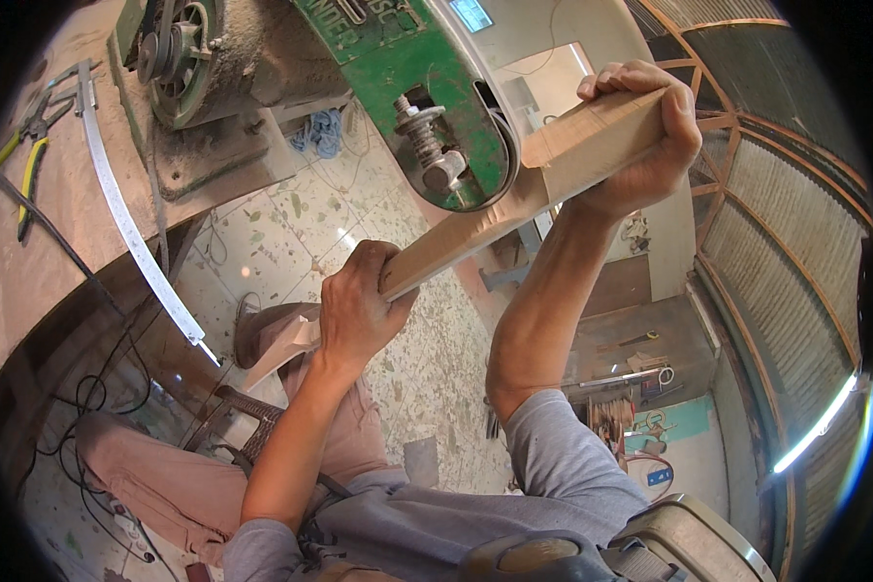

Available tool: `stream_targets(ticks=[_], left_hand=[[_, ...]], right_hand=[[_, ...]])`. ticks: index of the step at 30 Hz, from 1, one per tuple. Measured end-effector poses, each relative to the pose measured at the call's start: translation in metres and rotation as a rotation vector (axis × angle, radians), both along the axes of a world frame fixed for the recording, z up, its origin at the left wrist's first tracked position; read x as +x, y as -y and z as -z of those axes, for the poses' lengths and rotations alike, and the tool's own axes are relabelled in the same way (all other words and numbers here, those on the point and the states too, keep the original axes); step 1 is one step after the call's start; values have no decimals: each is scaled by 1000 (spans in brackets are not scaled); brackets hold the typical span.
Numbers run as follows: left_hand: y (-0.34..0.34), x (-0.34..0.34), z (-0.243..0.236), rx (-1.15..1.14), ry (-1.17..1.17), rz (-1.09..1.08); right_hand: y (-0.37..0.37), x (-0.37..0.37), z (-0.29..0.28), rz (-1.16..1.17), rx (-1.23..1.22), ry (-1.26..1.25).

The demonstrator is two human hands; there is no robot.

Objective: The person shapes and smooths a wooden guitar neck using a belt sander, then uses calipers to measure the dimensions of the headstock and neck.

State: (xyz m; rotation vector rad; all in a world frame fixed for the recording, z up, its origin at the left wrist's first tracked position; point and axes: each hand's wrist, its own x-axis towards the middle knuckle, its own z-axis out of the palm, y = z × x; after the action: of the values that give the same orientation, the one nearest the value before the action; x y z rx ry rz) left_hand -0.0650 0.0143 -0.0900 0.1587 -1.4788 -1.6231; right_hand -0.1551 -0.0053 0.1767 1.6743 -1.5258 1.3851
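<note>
A long piece of wood point(475, 228) with a cut notch along one edge is held up in both my hands. My left hand point(359, 301) is closed round its lower left end. Farther up and to the right, my right hand point(664, 145) wraps round the other end, fingers over the top edge. Between my hands, the rounded nose of a green belt sander point(461, 145) meets the notched side of the wood. A bolt with a spring point(425, 141) shows on the sander's face. The exact line of contact is partly hidden by the sander's nose.
On the workbench point(29, 301) at left lie yellow-handled pliers point(31, 184), a caliper point(63, 82) and a long metal ruler point(131, 223) overhanging the edge. A dusty motor with a pulley point(189, 58) stands behind. Black cables point(92, 393) hang below. Another wood piece point(286, 349) rests by my leg.
</note>
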Motion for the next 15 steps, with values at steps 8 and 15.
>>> stream_targets(ticks=[8, 15], left_hand=[[1, 0, 1, -13, -19, -4], [0, -1, 0, -8, -43, 4]], right_hand=[[-2, 0, -2, 130, 49, -69], [-1, -2, -3, 124, 50, -30]])
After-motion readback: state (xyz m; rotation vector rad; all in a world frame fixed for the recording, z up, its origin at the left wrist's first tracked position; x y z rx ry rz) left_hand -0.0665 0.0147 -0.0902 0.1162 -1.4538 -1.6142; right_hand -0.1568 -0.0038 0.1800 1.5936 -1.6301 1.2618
